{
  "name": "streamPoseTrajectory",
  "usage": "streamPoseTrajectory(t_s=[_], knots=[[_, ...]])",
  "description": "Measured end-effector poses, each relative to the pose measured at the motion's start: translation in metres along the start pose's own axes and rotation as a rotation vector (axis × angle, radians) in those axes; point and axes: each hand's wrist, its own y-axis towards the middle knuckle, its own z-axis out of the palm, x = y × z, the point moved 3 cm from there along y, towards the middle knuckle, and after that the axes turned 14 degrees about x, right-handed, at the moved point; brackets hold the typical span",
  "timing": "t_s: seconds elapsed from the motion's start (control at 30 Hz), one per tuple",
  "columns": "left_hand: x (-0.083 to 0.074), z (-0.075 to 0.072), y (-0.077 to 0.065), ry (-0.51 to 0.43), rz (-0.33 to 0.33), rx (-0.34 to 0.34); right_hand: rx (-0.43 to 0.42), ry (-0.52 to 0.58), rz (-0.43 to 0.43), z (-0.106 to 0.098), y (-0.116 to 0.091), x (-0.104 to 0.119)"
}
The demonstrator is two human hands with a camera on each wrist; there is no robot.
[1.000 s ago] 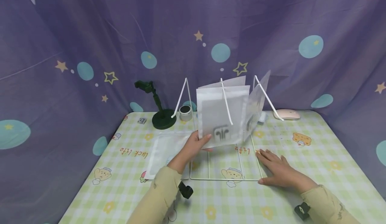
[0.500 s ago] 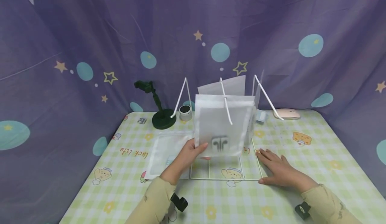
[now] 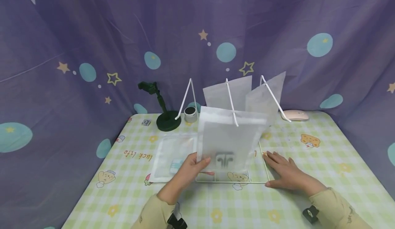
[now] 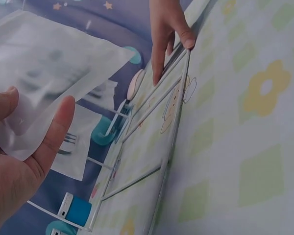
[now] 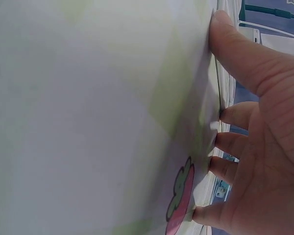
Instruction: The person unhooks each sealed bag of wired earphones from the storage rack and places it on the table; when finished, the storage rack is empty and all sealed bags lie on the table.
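Observation:
My left hand (image 3: 189,170) pinches the lower left corner of a white translucent pouch (image 3: 229,138), thumb in front. A dark earphone shape shows near the pouch's bottom. A prong (image 3: 229,97) of the white wire rack (image 3: 231,182) crosses in front of its top edge; whether it passes through a hole I cannot tell. Behind are a second pouch (image 3: 216,93) at the middle prong and a third pouch (image 3: 268,97) at the right one. My right hand (image 3: 287,174) rests with spread, straight fingers at the rack's right front corner, its thumb touching the frame.
Left of the rack a flat pouch (image 3: 177,153) lies on the checked tablecloth (image 3: 123,194), with a light blue item inside. Farther back are a dark green stand (image 3: 167,121), a small silver cylinder (image 3: 190,115), a small grey box (image 3: 146,122) and a pink mouse (image 3: 295,115).
My left hand has drawn the pouch down and toward me along the prong. The pouch at the right prong has swung, now facing forward more. The right hand has stayed put.

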Motion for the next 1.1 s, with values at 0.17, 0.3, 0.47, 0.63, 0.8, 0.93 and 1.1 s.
streamPoseTrajectory(t_s=[0.17,0.3,0.47,0.63,0.8,0.93,1.1], knots=[[-0.001,0.006,-0.008,0.009,-0.012,0.007,0.001,0.0,-0.004,0.0,0.0,0.0],[-0.003,0.01,-0.015,-0.009,-0.033,-0.001,-0.003,-0.004,-0.003,0.001,0.001,0.0],[-0.009,0.015,-0.024,0.018,-0.009,0.015,-0.012,-0.015,-0.008,0.0,0.001,0.0],[-0.015,0.018,-0.033,0.064,0.024,0.03,-0.006,-0.017,-0.004,0.001,0.001,-0.002],[-0.022,0.02,-0.041,0.072,0.041,0.023,-0.005,-0.015,0.001,0.001,0.002,-0.004],[-0.029,0.018,-0.048,0.079,0.092,0.029,-0.008,-0.012,-0.001,0.001,0.002,-0.003],[-0.042,0.01,-0.06,0.077,0.196,0.034,-0.009,-0.019,0.003,0.001,0.002,-0.002]])
